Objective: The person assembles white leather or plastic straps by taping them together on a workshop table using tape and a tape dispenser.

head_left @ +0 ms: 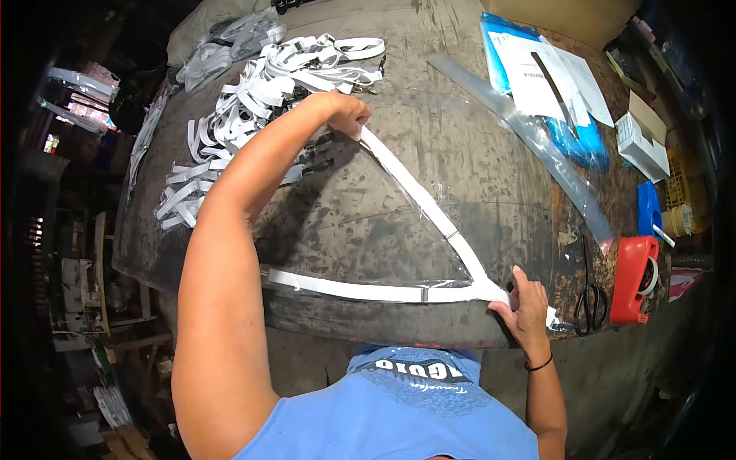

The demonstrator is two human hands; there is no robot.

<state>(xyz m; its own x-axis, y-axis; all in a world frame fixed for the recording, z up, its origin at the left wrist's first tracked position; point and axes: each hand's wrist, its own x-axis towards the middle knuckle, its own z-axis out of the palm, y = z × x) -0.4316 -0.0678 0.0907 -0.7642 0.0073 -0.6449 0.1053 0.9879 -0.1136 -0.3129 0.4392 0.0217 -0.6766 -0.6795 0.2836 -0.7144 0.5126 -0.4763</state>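
White Y-shaped suspenders point(349, 289) lie spread on the dark table, with metal adjusters on the two long straps. Thin clear plastic glints along the straps. At the far end of the upper strap, my left hand point(349, 115) is closed on the suspenders, the fingertips partly hidden. My right hand point(527, 310) rests over the joint where the straps meet, thumb touching it and fingers apart from the thumb. A short strap end with a clip point(558, 322) comes out beyond my right hand. Behind my left arm is a heap of white suspenders point(268, 84).
Black scissors point(590, 307) and a red tape dispenser point(635, 280) sit at the right edge. A long clear plastic strip point(548, 153) crosses the right side. Blue packs with papers point(544, 84) and a small white box point(644, 142) lie beyond. Plastic bags point(230, 50) lie at far left.
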